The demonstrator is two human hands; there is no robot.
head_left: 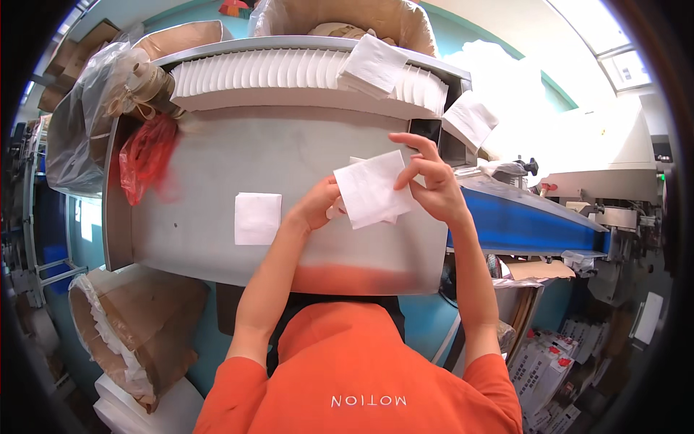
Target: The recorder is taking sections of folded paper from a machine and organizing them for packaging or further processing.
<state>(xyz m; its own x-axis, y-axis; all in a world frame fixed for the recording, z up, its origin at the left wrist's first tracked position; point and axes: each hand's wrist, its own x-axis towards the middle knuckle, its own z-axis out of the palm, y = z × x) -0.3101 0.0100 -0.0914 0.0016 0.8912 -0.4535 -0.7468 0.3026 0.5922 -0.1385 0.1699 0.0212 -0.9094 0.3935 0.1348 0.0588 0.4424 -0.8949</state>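
Note:
A small bundle of white square paper napkins (372, 188) hangs above the metal table, its lower sheets fanned out at the edges. My left hand (319, 202) grips the bundle at its left edge, with some fingertips hidden beneath it. At the right edge is my right hand (432, 177), fingers apart; one fingertip rests on the top napkin while another stretches out beyond it. To the left of my left forearm, a separate square napkin stack (258, 218) lies flat on the table.
A long row of upright white napkins (303, 76) lines the back of the metal table (195, 159), with a loose napkin pile (372, 65) on top. A red plastic bag (147, 155) hangs at left. A blue conveyor belt (517, 220) runs off right. A cardboard drum (144, 318) lies lower left.

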